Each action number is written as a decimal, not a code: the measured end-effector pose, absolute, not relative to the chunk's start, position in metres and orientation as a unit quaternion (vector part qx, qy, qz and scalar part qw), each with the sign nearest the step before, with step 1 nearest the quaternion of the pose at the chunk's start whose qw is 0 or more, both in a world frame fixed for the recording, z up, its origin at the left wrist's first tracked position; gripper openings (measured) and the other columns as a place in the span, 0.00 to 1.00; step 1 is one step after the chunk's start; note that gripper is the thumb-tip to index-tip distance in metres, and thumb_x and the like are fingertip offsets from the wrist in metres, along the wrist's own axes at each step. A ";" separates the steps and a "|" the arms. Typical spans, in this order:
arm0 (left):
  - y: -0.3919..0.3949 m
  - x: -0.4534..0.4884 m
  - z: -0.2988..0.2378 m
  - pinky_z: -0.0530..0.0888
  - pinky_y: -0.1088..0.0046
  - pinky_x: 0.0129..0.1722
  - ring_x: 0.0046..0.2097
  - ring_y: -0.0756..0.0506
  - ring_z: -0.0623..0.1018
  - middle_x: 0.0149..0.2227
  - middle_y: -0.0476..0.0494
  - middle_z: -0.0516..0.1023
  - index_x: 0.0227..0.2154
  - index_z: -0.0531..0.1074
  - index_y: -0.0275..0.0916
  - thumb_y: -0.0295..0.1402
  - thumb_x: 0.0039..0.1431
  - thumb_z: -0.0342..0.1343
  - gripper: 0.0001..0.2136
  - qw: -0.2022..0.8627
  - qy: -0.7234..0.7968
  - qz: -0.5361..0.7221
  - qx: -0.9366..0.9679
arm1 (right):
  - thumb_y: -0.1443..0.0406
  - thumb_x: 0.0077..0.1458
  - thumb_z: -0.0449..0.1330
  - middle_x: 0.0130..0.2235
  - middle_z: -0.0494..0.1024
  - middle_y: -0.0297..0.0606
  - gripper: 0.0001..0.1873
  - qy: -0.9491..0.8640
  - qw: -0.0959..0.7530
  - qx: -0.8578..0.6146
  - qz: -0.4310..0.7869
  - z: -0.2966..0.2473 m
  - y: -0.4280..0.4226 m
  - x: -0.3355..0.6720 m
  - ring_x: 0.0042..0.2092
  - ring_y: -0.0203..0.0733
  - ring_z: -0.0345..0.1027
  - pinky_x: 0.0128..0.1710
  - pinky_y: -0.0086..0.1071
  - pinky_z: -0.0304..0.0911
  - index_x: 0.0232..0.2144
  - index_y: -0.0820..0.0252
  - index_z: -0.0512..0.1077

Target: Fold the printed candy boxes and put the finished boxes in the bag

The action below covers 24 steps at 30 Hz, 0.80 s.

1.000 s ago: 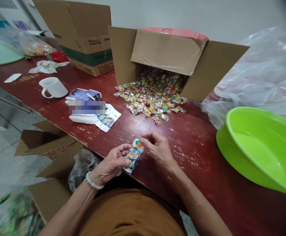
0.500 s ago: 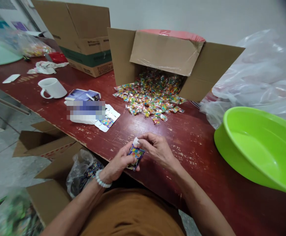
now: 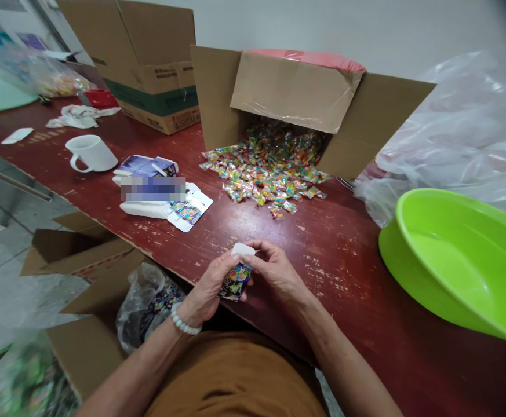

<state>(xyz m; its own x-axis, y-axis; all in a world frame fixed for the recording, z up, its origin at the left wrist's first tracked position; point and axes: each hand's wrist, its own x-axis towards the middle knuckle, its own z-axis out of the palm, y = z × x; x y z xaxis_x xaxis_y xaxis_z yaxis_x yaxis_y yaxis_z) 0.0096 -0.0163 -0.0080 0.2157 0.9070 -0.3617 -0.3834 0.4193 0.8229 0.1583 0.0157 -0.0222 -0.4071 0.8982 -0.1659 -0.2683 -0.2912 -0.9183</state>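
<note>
- Head view, with the heap of wrapped sweets as landmark: the small printed box is in both hands, nearer the person than the heap, above the front edge of the red table; whether it touches the wood is hard to tell
- The left hand grips the box along its side, thumb up near the top end, some fingertips showing beneath
- The right hand is closed about the top end, thumb at the white flap; its fingers behind are partly hidden
- The step in hand looks to be working the flap at the box's top, which stands out past both thumbs
- By my judgement, folding that flap in would call for a steady left hold and a light, even press from the right thumb, as thin card could crease or buckle
- Left of the heap and a little nearer the person lie printed cartons, partly blurred over; farther left stands a white mug
- Right of the heap, and nearer the person, sits a green basin
- Behind the heap is the open carton from whose mouth it spreads
</note>
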 end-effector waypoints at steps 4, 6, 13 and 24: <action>-0.016 0.006 -0.009 0.76 0.72 0.19 0.20 0.46 0.77 0.25 0.41 0.80 0.43 0.75 0.32 0.40 0.59 0.56 0.16 0.766 0.427 0.421 0.229 | 0.56 0.54 0.67 0.31 0.78 0.34 0.13 -0.513 0.423 -0.386 0.639 -0.019 0.015 0.157 0.21 0.31 0.66 0.20 0.25 0.62 0.36 0.58 0.77; -0.014 0.004 -0.008 0.77 0.70 0.20 0.21 0.45 0.78 0.25 0.41 0.80 0.40 0.75 0.32 0.37 0.60 0.54 0.13 0.777 0.419 0.424 0.203 | 0.56 0.56 0.65 0.34 0.78 0.37 0.11 -0.580 0.448 -0.397 0.553 -0.019 0.014 0.158 0.24 0.33 0.68 0.21 0.26 0.63 0.35 0.57 0.79; -0.012 -0.001 0.004 0.80 0.62 0.23 0.24 0.41 0.81 0.28 0.39 0.81 0.43 0.75 0.34 0.45 0.69 0.43 0.21 0.841 0.344 0.392 0.146 | 0.58 0.62 0.59 0.39 0.81 0.39 0.12 -0.661 0.411 -0.367 0.510 -0.012 0.011 0.166 0.31 0.36 0.73 0.26 0.27 0.67 0.37 0.56 0.80; -0.009 0.001 -0.002 0.77 0.73 0.19 0.21 0.45 0.79 0.26 0.39 0.80 0.51 0.74 0.33 0.50 0.69 0.41 0.27 0.823 0.356 0.405 0.179 | 0.57 0.50 0.68 0.28 0.81 0.36 0.14 -0.477 0.408 -0.433 0.647 -0.011 0.020 0.149 0.19 0.31 0.67 0.17 0.25 0.62 0.31 0.63 0.77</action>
